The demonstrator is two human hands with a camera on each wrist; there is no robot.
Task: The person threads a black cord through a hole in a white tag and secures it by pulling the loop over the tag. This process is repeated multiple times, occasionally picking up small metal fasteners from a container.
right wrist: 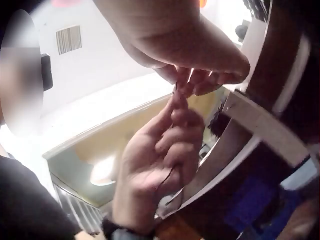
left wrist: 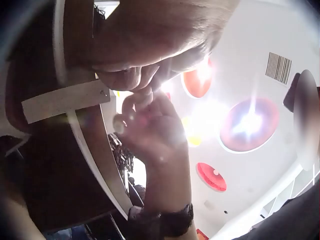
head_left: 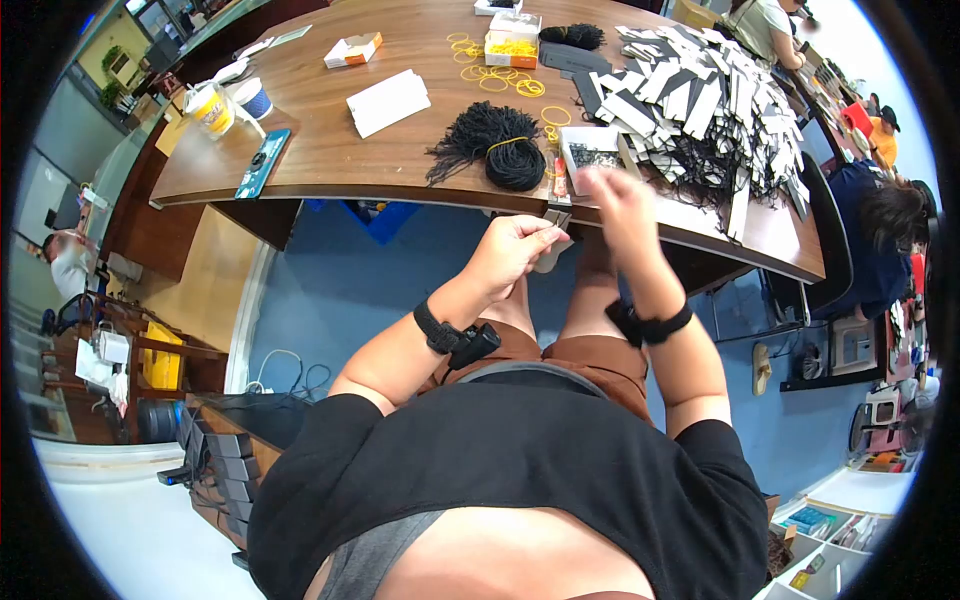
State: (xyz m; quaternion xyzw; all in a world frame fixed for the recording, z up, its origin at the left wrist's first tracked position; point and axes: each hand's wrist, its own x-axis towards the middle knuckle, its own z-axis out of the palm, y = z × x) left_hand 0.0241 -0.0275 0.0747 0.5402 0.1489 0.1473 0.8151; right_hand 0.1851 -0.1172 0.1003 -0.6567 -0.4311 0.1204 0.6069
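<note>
My left hand (head_left: 512,258) is held low in front of the table edge, thumb and fingertips pinching a thin black cord (right wrist: 167,179) that loops down across its palm in the right wrist view. My right hand (head_left: 628,222), blurred in the head view, is raised beside it with fingers bent. In the right wrist view its fingertips meet the left fingertips, around a short dark stretch of the cord. A pale strip-shaped tag (left wrist: 65,102) with a small hole at one end juts past the table edge beside the left hand.
On the wooden table (head_left: 310,170) lie a bundle of black cords (head_left: 490,145), a small white box (head_left: 590,150), yellow rubber bands (head_left: 490,78) and a heap of black and white tags (head_left: 690,95). A white box (head_left: 388,102), a phone-like teal object (head_left: 264,163) and cups (head_left: 210,108) are leftward.
</note>
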